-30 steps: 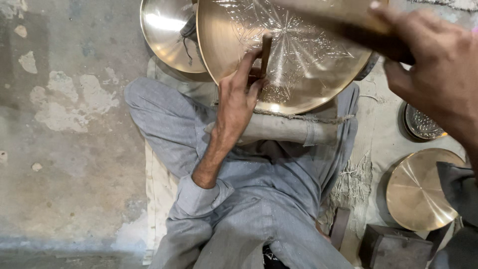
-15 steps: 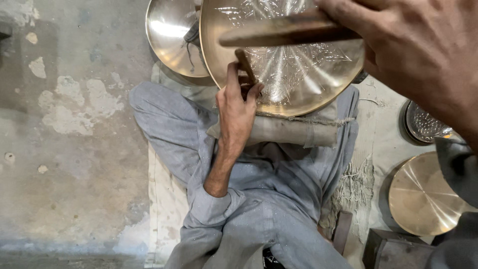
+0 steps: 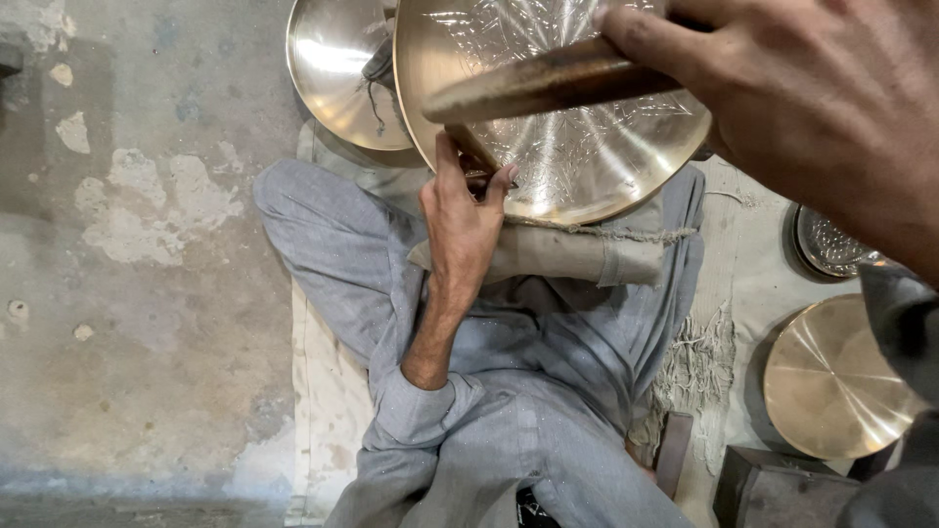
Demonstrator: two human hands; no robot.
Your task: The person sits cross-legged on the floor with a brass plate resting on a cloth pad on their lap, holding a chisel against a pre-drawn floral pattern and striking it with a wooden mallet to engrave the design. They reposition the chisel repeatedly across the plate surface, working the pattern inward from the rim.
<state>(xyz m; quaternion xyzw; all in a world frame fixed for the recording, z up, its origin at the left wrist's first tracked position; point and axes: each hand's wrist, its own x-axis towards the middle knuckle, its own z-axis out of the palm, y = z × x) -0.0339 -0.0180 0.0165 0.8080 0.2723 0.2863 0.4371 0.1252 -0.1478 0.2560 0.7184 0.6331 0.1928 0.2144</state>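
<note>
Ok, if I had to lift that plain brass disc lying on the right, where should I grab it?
Take the plain brass disc by its left rim, coming from the cloth side. It lies flat with its domed face up, so only the thin edge offers a pinch. Its right edge is hidden behind a grey sleeve, and a dark block crowds the near side.

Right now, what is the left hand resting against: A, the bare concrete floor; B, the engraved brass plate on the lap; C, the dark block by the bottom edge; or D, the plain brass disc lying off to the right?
B: the left hand has its fingers on the lower rim of the engraved brass plate, holding a thin tool against it, while the right hand grips a wooden handle above.
</note>
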